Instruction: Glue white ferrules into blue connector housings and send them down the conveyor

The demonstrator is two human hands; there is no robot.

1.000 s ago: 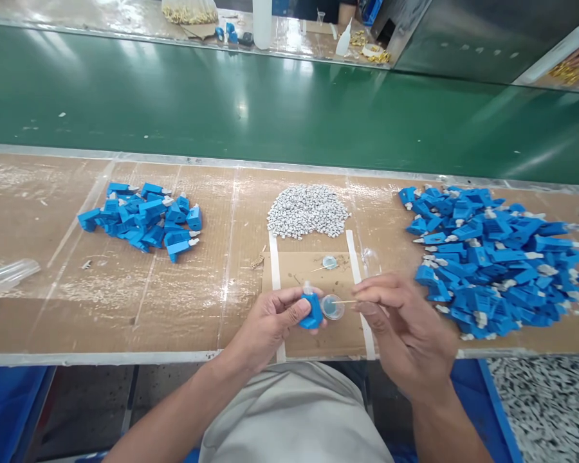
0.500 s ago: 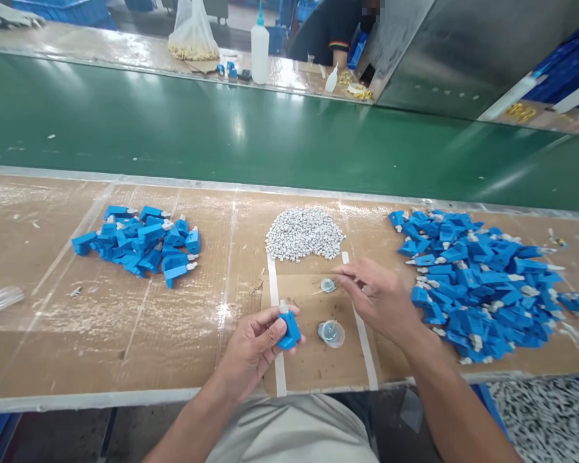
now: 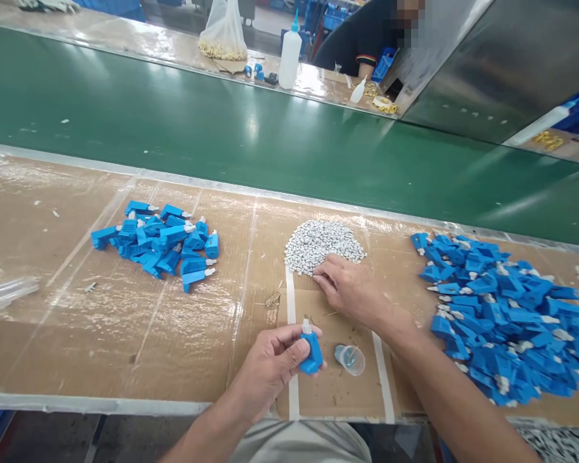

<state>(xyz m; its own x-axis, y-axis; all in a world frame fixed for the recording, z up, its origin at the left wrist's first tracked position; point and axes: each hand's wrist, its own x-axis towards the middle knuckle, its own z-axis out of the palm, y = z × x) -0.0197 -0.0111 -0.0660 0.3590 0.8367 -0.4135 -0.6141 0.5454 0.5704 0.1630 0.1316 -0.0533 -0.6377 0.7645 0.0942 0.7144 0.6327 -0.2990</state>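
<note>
My left hand (image 3: 282,357) holds a blue plastic part (image 3: 311,354) upright between thumb and fingers, its pale tip pointing up. Fingers pinched together, my right hand (image 3: 345,283) is at the front edge of a pile of small whitish pieces (image 3: 313,241); anything between its fingertips is hidden. Right of the blue part, a small clear cup (image 3: 353,360) with bluish contents stands on the cardboard. A heap of blue parts (image 3: 157,238) lies to the left, and a larger heap of blue parts (image 3: 506,308) is at the right.
Beyond the cardboard-covered table (image 3: 188,341) runs a green belt (image 3: 212,135). On the far bench are a white bottle (image 3: 290,59) and a bag of yellowish pieces (image 3: 223,35), with a person's arm (image 3: 365,65) nearby. Clear plastic (image 3: 9,292) lies at the left.
My right hand has moved from beside the small bluish dish to the whitish pile and now covers the dish. My left hand still holds the blue part. The whole view has shifted and tilted.
</note>
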